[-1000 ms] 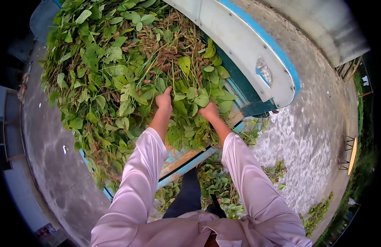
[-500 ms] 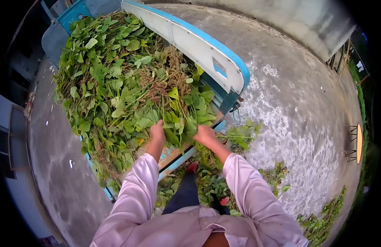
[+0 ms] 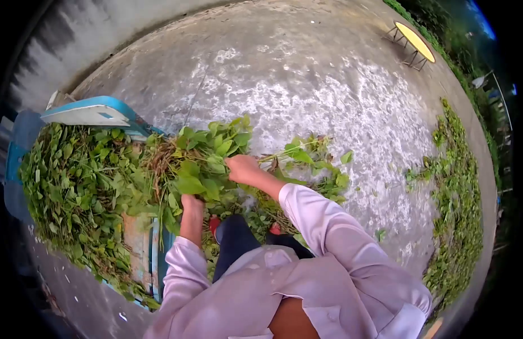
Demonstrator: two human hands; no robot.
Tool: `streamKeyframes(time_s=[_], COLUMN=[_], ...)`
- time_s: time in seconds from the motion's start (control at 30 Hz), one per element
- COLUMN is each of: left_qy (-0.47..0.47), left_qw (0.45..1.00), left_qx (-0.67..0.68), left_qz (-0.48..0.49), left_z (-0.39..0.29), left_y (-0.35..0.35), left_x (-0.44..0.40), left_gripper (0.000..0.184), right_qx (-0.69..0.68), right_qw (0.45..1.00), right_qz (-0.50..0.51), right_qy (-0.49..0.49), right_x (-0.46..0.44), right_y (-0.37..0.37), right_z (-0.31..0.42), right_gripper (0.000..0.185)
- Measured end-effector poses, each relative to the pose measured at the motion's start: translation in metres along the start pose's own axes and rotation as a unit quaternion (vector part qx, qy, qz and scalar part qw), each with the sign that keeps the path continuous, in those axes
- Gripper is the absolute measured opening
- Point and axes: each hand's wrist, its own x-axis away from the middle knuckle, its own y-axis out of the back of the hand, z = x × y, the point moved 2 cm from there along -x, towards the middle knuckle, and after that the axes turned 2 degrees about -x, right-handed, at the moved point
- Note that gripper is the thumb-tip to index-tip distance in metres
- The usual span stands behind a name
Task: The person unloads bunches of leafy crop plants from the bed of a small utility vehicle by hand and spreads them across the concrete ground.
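Note:
A bundle of leafy bean plants [image 3: 196,161], with brown pods among its stems, hangs in front of me off the end of the truck bed [image 3: 138,240]. My left hand [image 3: 192,208] is closed at its lower edge, its fingers partly hidden by leaves. On the right side of the bundle, my right hand [image 3: 243,169] grips it with curled fingers. Long stems with leaves [image 3: 298,151] stick out beyond that hand. A heap of the same plants [image 3: 75,186] covers much of the bed to the left.
The truck's raised side board [image 3: 86,113] is white with a blue edge. Loose plants [image 3: 329,181] lie on the concrete ground [image 3: 306,85] around my feet. A long strip of greenery [image 3: 456,209] spreads along the right. A round yellow-topped table [image 3: 415,42] stands far off.
My view and body have turned right, so the truck now appears on the left. Both hands have lifted the bundle off the heap and swung it past the bed's end.

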Motion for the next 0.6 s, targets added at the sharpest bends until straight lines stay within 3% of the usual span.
streamKeyframes(time_s=[0.13, 0.27, 0.37, 0.47, 0.5, 0.6], left_qy=[0.061, 0.013, 0.063, 0.125, 0.148, 0.18], left_qw=[0.996, 0.984, 0.987, 0.985, 0.976, 0.959], left_qx=[0.038, 0.003, -0.036, -0.074, -0.088, -0.157], left_qz=[0.051, 0.179, 0.145, 0.087, 0.135, 0.152], left_z=[0.041, 0.084, 0.128, 0.178, 0.197, 0.253], left_y=[-0.054, -0.128, -0.118, -0.193, -0.214, -0.302], left_x=[0.038, 0.072, 0.001, 0.02, 0.008, 0.005], left_gripper=[0.037, 0.042, 0.045, 0.046, 0.048, 0.047], right_qx=[0.021, 0.031, 0.016, -0.015, -0.021, -0.051], right_qw=[1.0, 0.999, 0.999, 0.997, 0.995, 0.988], right_qz=[-0.006, 0.003, -0.023, -0.052, -0.061, -0.027], right_qy=[0.017, -0.015, -0.03, -0.055, -0.071, -0.147], right_x=[0.037, 0.073, 0.099, 0.114, 0.117, 0.14], right_y=[0.047, 0.102, 0.139, 0.16, 0.168, 0.224], right_z=[-0.035, -0.077, -0.13, -0.206, -0.237, -0.321], right_gripper=[0.021, 0.016, 0.02, 0.024, 0.024, 0.024])
